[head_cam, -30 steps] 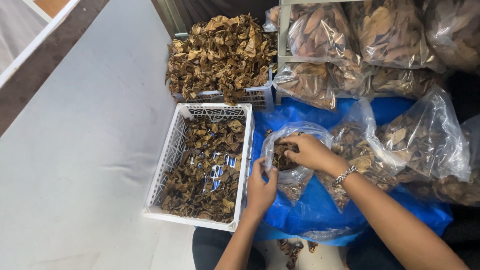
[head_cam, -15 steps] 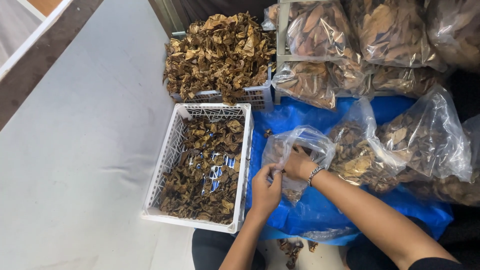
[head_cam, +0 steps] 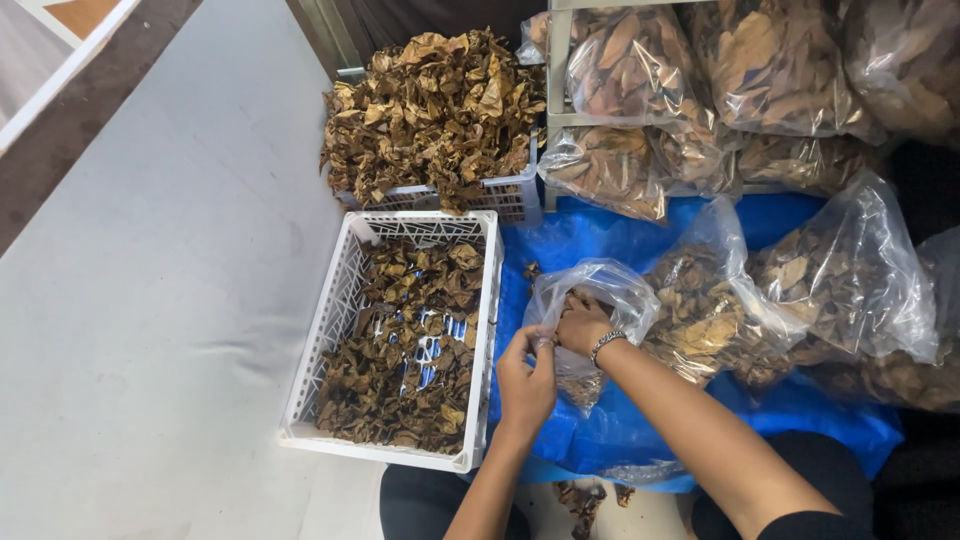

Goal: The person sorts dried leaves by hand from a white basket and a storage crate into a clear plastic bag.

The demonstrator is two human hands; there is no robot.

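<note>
Both hands on crinkly clear plastic bag (head_cam: 600, 300) of dried brown leaves, just right of white lattice crate (head_cam: 340, 310): left hand (head_cam: 525, 375) pinching its rim, right hand (head_cam: 583, 322) gripping its mouth.

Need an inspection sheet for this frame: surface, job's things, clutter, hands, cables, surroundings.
Surface: pale grey floor on the left, blue sheet under the bags.
Job's things: small clear bag of dried brown leaves, on the blue sheet, its mouth gathered at both hands.
Clutter: white crate part filled with leaves; second crate behind it heaped over the rim; a few loose leaves near the knees.
Hands: left hand pinches the bag's edge; right hand, bracelet at the wrist, is in a grip on the bag's mouth.
Cables: nothing seen.
Surroundings: filled clear bags to the right, more on a pale rack behind.
</note>
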